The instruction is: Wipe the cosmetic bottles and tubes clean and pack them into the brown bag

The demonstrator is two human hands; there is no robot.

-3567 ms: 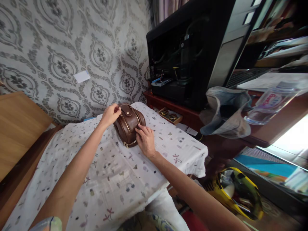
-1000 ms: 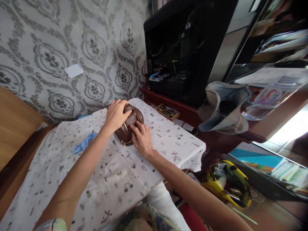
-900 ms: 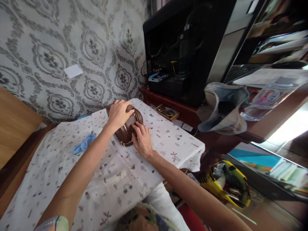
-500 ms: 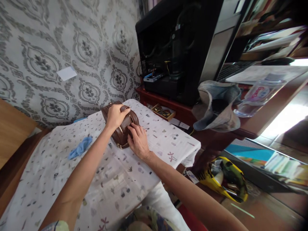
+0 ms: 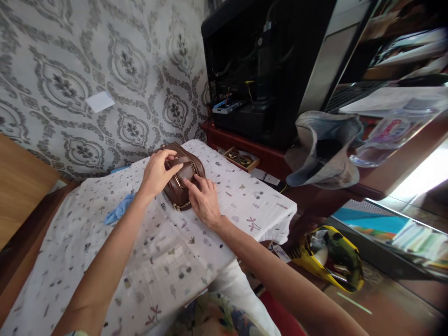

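A brown leather-look bag with gold-coloured zips lies on the white patterned cloth. My left hand is over its left side, thumb and fingers apart, with the fingertips at the top of the bag. On the near right side, my right hand rests against the bag with its fingers spread, the thumb and index finger close to the zip of the front pocket. A crumpled blue cloth lies left of the bag, partly behind my left forearm.
Right of the cloth-covered table stands a black computer case on a dark red desk. A grey-blue fabric hat and a clear plastic bottle are at the desk's edge. Below lies a yellow-and-black bag. Patterned wall behind.
My left hand has loosened from the top of the bag and shifted left, its thumb and fingers now apart. My right hand remains at the front pocket, with its thumb now visible near the zip.
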